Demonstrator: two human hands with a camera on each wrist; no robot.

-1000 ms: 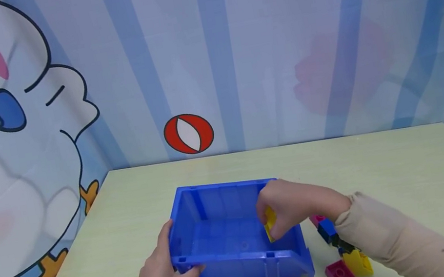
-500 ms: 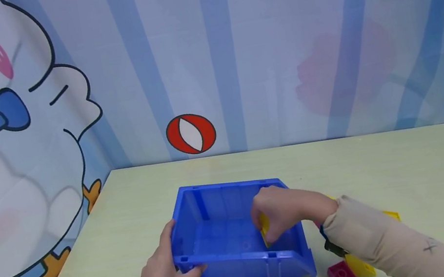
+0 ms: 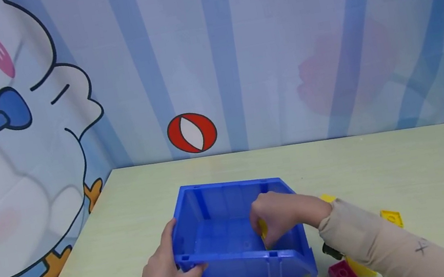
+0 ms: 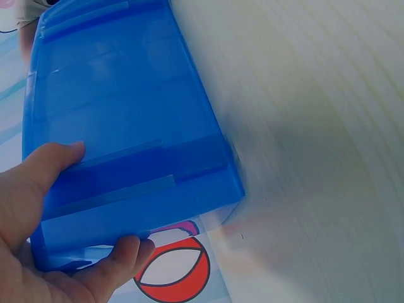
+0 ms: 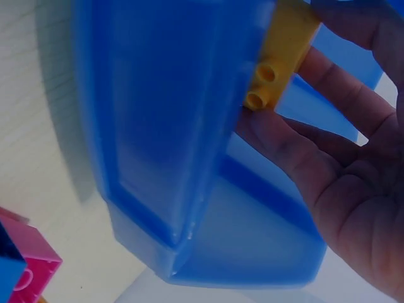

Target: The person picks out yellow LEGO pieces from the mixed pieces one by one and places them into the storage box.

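Observation:
A blue plastic bin (image 3: pixel 236 270) stands on the table with its open top toward me. My left hand (image 3: pixel 160 274) grips its left end, thumb on the near wall and fingers round the side; the left wrist view shows the same hold on the bin (image 4: pixel 120 95). Inside the bin's right part, my right hand (image 3: pixel 277 215) pinches a yellow toy brick (image 5: pixel 287 50) between thumb and fingers. Two round studs show on that brick in the right wrist view, close by the bin wall (image 5: pixel 170 113). In the head view the hand mostly covers it.
Right of the bin lie loose toy bricks: a magenta brick (image 3: pixel 342 274), a yellow piece (image 3: pixel 361 268) partly under the sleeve (image 3: pixel 362 227), a dark piece (image 3: pixel 332 251), and a flat yellow brick (image 3: pixel 392 217) farther right. Behind the table (image 3: pixel 146 186) hangs a printed striped backdrop (image 3: pixel 260 52).
My right hand has moved down and slightly left inside the bin, still pinching the yellow brick. The sleeve's shift uncovers yellow bricks behind it. My left hand keeps its grip.

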